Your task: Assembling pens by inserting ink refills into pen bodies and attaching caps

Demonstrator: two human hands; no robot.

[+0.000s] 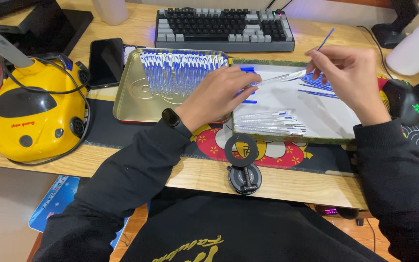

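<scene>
Our two hands work a clear pen barrel over a white tray.

Nearest us a round stand (pixel 242 167) sits at the desk edge. Beyond it clear barrels (pixel 270 122) lie heaped in the tray (pixel 326 116). Our left hand (pixel 219 94) pinches one barrel (pixel 280 77) by its end above the tray; our right hand (pixel 347 73) closes its fingertips on a blue refill (pixel 325 40) at the barrel's tip. Finished pens (pixel 180 73) line the gold tin (pixel 127 97) just left. A keyboard (pixel 224 26) stands farthest.

My left hand (pixel 217 96) and right hand (pixel 350 77) hold one clear pen barrel (pixel 280 77) over the white tray (pixel 335 121); right fingers pinch a blue refill (pixel 326 39); gold tin (pixel 132 92) of pens left.
</scene>
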